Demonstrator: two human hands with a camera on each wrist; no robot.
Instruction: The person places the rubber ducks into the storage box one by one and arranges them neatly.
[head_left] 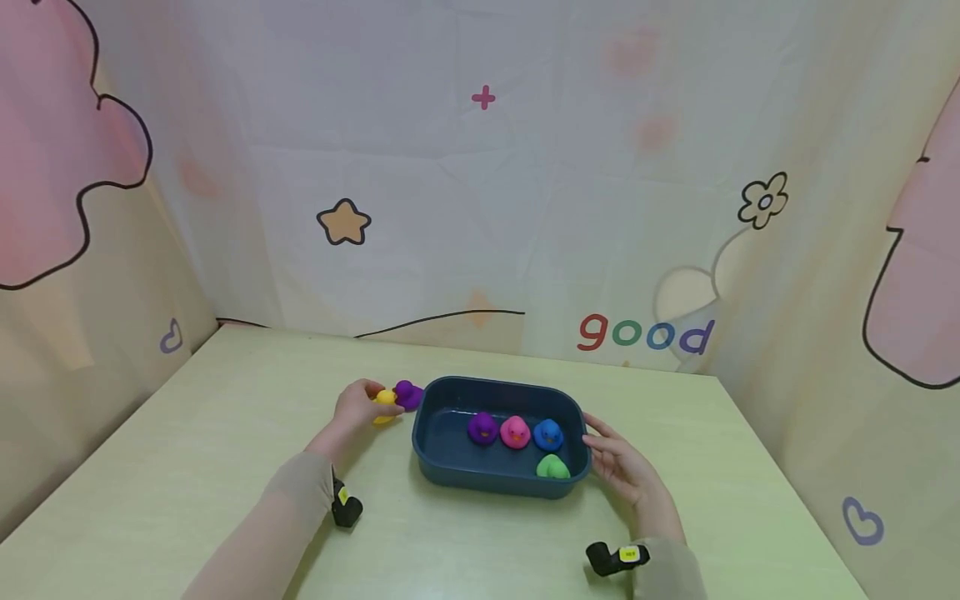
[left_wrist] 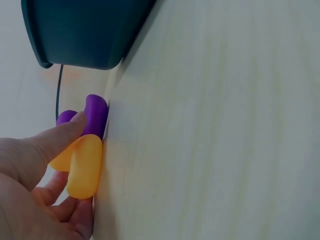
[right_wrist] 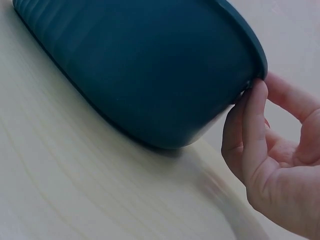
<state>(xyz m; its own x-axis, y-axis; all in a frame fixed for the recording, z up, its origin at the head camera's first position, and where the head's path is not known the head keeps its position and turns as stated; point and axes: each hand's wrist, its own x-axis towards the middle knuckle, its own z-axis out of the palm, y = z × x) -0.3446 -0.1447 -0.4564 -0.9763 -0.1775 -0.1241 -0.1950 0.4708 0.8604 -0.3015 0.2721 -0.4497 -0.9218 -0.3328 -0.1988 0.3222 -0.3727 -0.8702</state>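
Note:
My left hand [head_left: 358,407] pinches a yellow toy duck [left_wrist: 86,165] at the table surface, thumb on one side and fingers on the other. Right beside that duck, toward the tub, is a purple duck [head_left: 408,395]; the thumb tip overlaps it in the left wrist view. A dark blue tub [head_left: 480,477] stands in the middle of the table. Inside it sit another purple duck [head_left: 483,428], a pink duck [head_left: 515,432], a blue duck [head_left: 549,435] and a green duck [head_left: 553,467]. At the tub's right end, my right hand [head_left: 628,472] holds the rim by its fingertips.
The pale wood-look table [head_left: 480,550] ends at a printed cloth backdrop [head_left: 450,208], with cloth on both sides too. Each wrist wears a black camera, one on the left [head_left: 347,507] and one on the right [head_left: 617,559].

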